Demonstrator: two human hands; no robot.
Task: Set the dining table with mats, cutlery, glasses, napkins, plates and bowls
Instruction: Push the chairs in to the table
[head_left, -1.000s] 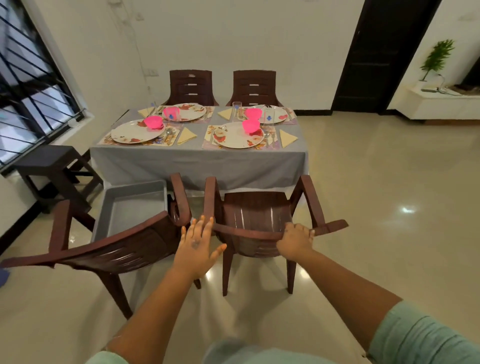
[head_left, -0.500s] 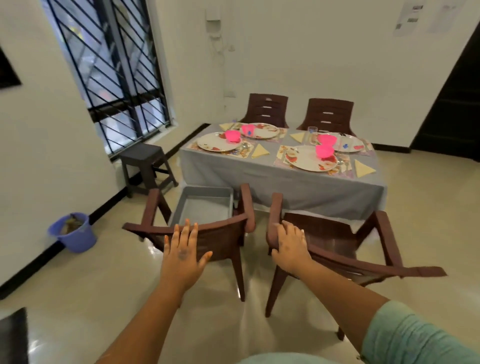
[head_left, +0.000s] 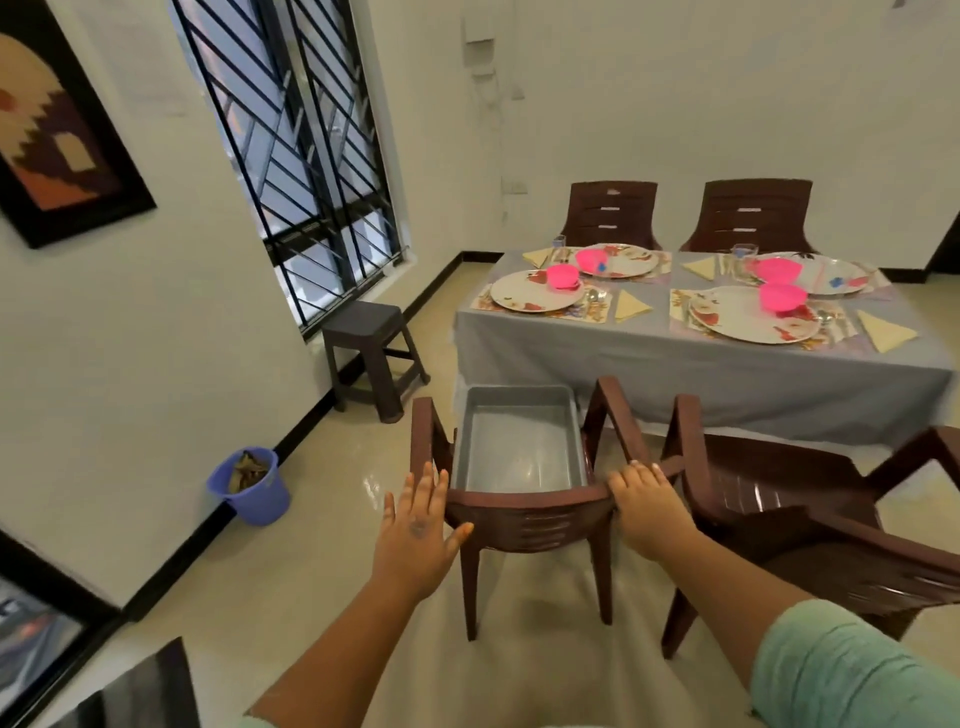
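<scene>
- Beyond the near chairs stands the dining table, draped in a grey cloth, the landmark for all else.
- On the table's near side, two brown plastic armchairs: the left chair with its back toward the camera, the right chair angled beside it.
- On the left chair's seat sits a grey plastic tub.
- Left of the table, a dark stool by the wall and a blue bucket nearer the camera.
- On the table lie four floral plates, each bearing a pink bowl, over patterned mats, with folded yellow napkins; glasses and what seems to be cutlery are hard to make out.
- Right hand: fingers curled over the left chair's top rail, gripping it.
- Left hand: fingers straight and spread, at the same chair's back corner; contact unclear.
</scene>
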